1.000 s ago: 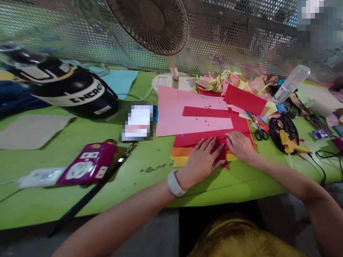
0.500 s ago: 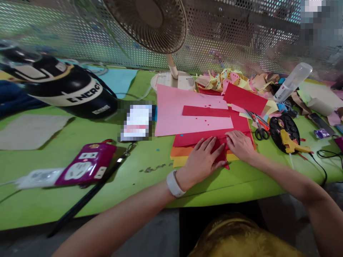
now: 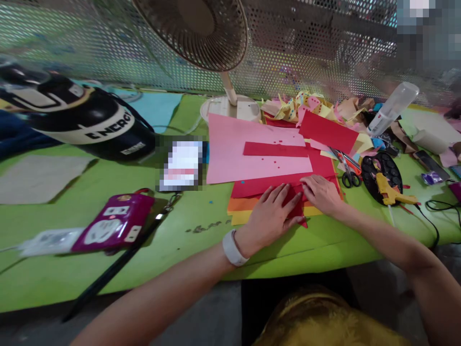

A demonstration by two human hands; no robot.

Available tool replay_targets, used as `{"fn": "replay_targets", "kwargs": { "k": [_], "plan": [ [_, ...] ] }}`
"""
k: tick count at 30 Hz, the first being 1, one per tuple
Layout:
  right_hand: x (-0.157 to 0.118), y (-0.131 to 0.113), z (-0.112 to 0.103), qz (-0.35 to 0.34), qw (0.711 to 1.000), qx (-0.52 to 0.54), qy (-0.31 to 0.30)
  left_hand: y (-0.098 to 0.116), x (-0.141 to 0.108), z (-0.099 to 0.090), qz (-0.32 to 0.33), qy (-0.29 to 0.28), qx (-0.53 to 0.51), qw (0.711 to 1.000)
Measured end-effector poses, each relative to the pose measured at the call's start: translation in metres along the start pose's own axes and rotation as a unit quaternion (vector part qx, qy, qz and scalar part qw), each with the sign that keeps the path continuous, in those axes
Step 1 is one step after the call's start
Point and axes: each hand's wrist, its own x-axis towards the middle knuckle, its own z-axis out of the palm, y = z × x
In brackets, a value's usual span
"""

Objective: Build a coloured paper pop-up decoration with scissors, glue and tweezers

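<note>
Bottle (image 3: pixel 86 110), black with a pale band lettered ENERGY, noted at far left on the green table (image 3: pixel 194 269); grey sheet (image 3: pixel 41 179) lies flat in front of it. Purple power strip (image 3: pixel 115 221) bears a white plug at its left end. Black strap (image 3: pixel 122 259) runs alongside and past the table's near edge. Next, a blurred device with a lit screen (image 3: pixel 183 166). Fan (image 3: pixel 194 29) stands behind the pink sheet (image 3: pixel 230 149), which carries a red strip (image 3: pixel 275 149) and small red bits.

Left hand (image 3: pixel 270 214), pale band at the wrist, is laid palm down, fingers spread, pressing on red paper (image 3: pixel 297 209). That paper lies over orange and yellow sheets near the table's front edge, a pointed corner showing beyond the thumb. Right hand (image 3: pixel 320 194) touches the red paper with fingers together and bent; whether it pinches anything cannot be determined.

Further right: scissors (image 3: pixel 350 178), then a black palette (image 3: pixel 372 173) with a yellow glue gun (image 3: pixel 392 194) overlapping it.
</note>
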Motion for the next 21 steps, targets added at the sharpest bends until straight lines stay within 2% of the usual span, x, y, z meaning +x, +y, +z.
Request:
{"fn": "replay_targets", "kwargs": {
  "k": [14, 21],
  "plan": [
    [0.0004, 0.0044, 0.0013, -0.038, 0.999, 0.017, -0.013, 0.0009, 0.0002, 0.0013, -0.006, -0.008, -0.008, 1.0],
    [0.0023, 0.0022, -0.0001, -0.024, 0.999, 0.016, -0.019, 0.0003, -0.0005, 0.0018, -0.01, -0.003, -0.022, 1.0]
  ]
}}
